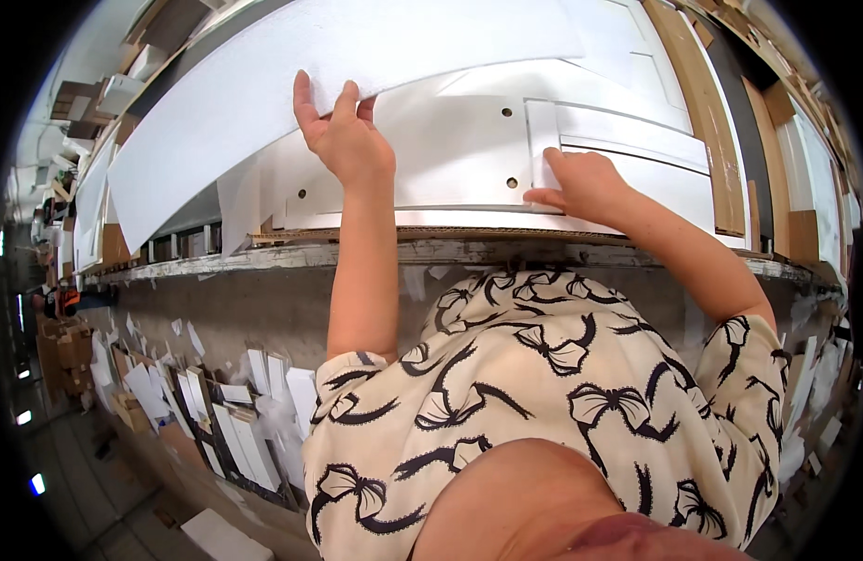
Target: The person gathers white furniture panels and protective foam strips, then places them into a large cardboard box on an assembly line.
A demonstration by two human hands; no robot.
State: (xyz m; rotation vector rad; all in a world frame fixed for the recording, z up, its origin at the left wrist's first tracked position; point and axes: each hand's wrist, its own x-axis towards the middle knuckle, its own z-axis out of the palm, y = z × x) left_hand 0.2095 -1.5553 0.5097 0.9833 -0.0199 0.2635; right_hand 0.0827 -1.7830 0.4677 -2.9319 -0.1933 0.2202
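A long white foam sheet (431, 47) slants across the upper part of the view, its near edge raised over the workbench. At that edge is my left hand (347, 136), closed on the sheet with some fingers over its top face. Under the sheet lies a white panel (422, 154) with several round holes. My right hand (586, 184) is at the right of this panel, thumb and forefinger closed around a narrow white strip (542, 126). The strip stands beside more long white boards (628, 126). The other fingers of my right hand are partly hidden.
A layer of corrugated cardboard (431, 234) lies beneath the panel along the worn bench edge (291, 254). Brown cardboard strips (707, 112) stand at the right. Below the bench, white board offcuts (235, 430) lean together at the left. Cardboard boxes (67, 346) sit further left.
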